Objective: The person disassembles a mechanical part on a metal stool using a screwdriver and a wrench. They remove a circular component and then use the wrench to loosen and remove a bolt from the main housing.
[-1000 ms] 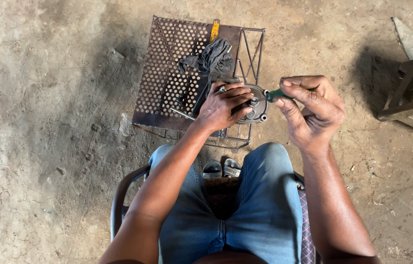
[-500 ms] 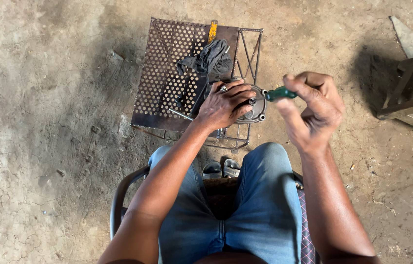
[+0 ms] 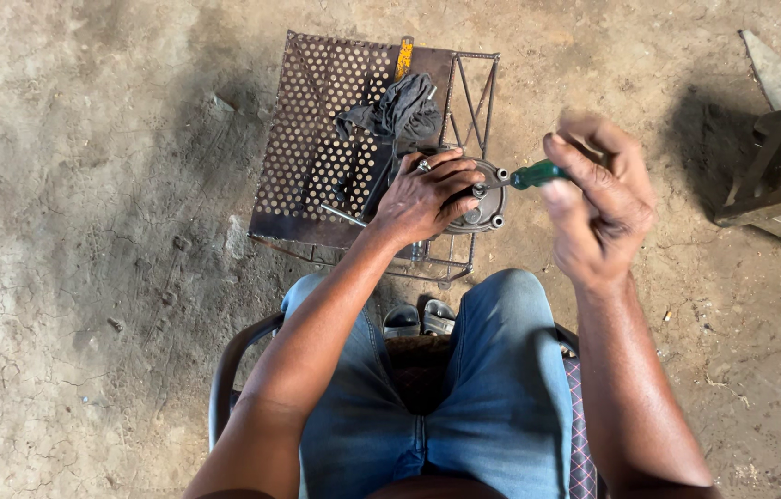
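My left hand (image 3: 425,196) grips a round grey metal part (image 3: 485,205) with small lugs on its rim, held above my knees. My right hand (image 3: 596,199) is closed around a green-handled screwdriver (image 3: 536,174), its shaft pointing left into the part. The right hand is blurred. A ring sits on a finger of my left hand. Most of the metal part is hidden under my left fingers.
A low perforated metal stand (image 3: 317,139) is in front of me, with a dark rag (image 3: 395,109), a yellow-handled tool (image 3: 403,57) and thin metal tools on it. A wooden stool frame (image 3: 774,199) stands at right. I sit on a chair over a dirt floor.
My right hand has lifted and shifted right along the screwdriver handle, baring the green grip. My left hand has stayed on the metal part.
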